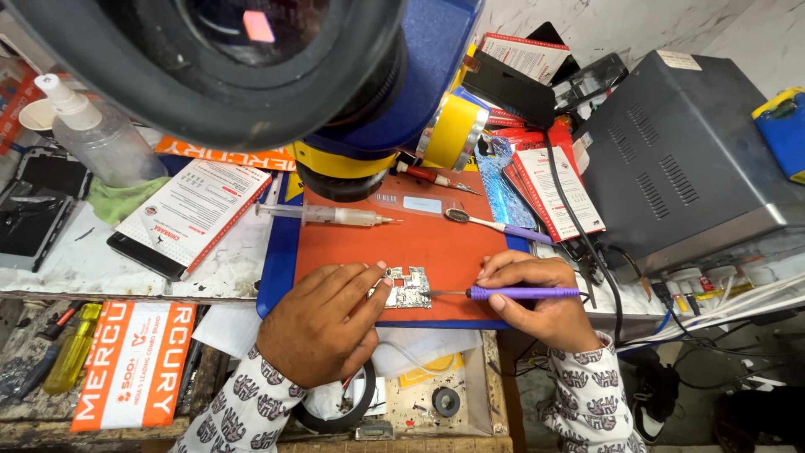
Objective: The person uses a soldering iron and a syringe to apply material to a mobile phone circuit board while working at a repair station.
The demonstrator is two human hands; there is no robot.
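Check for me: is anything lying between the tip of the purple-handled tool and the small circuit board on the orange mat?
Nothing visible does. The purple-handled tool in the right hand has its tip at the circuit board's right edge. The left hand steadies the board from the opposite side. The syringe and brush lie farther up the orange mat.

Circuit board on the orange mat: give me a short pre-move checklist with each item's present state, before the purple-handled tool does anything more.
1. Board held down: ok. The left hand has fingertips on the left edge of the circuit board.
2. Tool gripped: ok. The right hand holds the purple-handled tool in a pen-like grip.
3. Tip position: ok. The metal tip reaches the board's right edge; whether it actually touches, cannot tell.
4. Board flat on the orange mat: ok.
5. Nearby loose items: ok. The syringe and the toothbrush lie apart from the board.
6. Tool cord snagging: cannot tell. The black cable runs close past the right hand.
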